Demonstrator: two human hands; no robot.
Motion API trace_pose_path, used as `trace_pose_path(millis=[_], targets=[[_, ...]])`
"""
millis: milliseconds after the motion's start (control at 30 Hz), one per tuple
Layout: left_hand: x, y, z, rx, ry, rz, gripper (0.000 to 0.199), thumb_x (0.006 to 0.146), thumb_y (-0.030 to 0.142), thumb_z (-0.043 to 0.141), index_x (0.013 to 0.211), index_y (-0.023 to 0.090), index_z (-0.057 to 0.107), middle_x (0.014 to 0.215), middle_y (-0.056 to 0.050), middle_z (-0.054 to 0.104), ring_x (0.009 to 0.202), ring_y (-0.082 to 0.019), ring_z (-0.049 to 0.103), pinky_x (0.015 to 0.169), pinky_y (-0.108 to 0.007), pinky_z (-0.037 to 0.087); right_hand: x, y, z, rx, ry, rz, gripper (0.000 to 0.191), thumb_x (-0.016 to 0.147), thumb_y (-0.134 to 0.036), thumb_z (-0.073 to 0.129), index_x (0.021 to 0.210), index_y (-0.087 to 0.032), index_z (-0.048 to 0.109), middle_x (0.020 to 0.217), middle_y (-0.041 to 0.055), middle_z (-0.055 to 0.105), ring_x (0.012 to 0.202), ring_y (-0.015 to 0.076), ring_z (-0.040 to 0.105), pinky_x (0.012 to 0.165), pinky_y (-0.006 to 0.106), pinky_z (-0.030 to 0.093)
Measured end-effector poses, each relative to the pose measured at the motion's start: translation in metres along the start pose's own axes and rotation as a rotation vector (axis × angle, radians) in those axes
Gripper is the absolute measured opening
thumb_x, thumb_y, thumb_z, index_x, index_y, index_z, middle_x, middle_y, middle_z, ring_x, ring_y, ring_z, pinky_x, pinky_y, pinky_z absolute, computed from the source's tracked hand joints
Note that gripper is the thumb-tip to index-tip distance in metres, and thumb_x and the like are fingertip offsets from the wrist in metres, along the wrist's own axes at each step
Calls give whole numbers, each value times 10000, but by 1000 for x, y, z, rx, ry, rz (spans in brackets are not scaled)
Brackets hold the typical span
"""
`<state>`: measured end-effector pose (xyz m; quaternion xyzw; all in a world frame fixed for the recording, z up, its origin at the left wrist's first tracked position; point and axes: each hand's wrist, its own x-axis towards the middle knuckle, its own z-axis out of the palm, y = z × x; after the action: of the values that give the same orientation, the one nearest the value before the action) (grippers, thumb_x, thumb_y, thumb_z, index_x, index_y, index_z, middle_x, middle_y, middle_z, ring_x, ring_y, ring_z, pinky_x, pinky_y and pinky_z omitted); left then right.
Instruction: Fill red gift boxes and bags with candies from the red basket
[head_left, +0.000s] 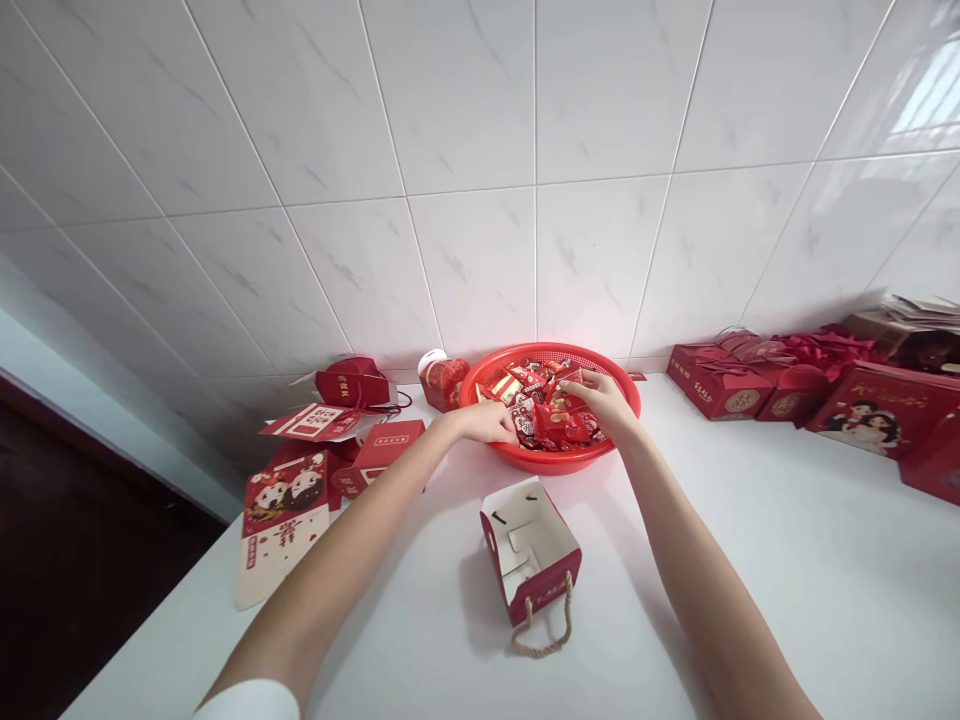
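Note:
A red plastic basket (pixel 626 425) with a perforated wall is filled with wrapped candies (pixel 559 425), mostly red. Over its left side, my left hand (pixel 491 422) is closed, its curled fingertips down among the wrappers; what they grip is hidden. My right hand (pixel 600 395) reaches in from the right, thumb and fingers pinched at a red candy wrapper. In front of the basket, between my forearms, a small red gift box (pixel 544 590) lies open, its white inside bare and a twisted rope handle (pixel 541 650) hanging toward me.
Flattened and part-folded red cartons (pixel 289 500) pile up at the left table edge. A red round container (pixel 446 380) stands beside the basket. More red gift boxes (pixel 720 385) line the wall on the right. Behind the white table (pixel 750 520) rises a tiled wall (pixel 480 260).

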<state>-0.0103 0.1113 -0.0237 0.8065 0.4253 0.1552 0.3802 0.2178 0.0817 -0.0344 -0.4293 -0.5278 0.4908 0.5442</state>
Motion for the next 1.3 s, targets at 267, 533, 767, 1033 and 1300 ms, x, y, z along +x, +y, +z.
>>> trace_pose_path(millis=[267,533,767,1033,1300], targets=[[44,-8,25,140,-106,-5,471,380,134,754,821,291,808,841,-44,770,670,-249,661,585,-277,471,0,-2,0,-16,7,13,248,705,-393,768,788,-175,683,791,55,726,730,187,675,631,281,557],[45,7,30,440,-440,-140,404,614,139,646,980,245,780,1029,1,759,919,-210,683,705,-212,501,2,0,1,34,48,7,255,654,-394,813,733,-191,682,748,34,720,672,177,665,621,289,551],[38,11,29,230,-34,23,308,674,137,664,967,166,751,939,-39,754,874,-220,692,752,-268,547,6,5,-3,37,59,-7,270,660,-420,802,701,-194,663,726,23,702,637,161,639,608,286,527],[37,4,29,-10,341,246,568,739,93,697,1289,218,632,1353,-74,634,1242,-254,595,1075,-379,469,2,-2,1,75,68,59,230,662,-370,798,765,-183,710,754,30,713,637,151,634,597,270,520],[37,4,29,26,292,207,533,693,-9,578,1170,186,714,1225,-54,710,1108,-210,664,997,-312,517,1,0,0,46,94,41,276,651,-420,791,729,-185,669,736,13,682,607,142,610,584,278,516]])
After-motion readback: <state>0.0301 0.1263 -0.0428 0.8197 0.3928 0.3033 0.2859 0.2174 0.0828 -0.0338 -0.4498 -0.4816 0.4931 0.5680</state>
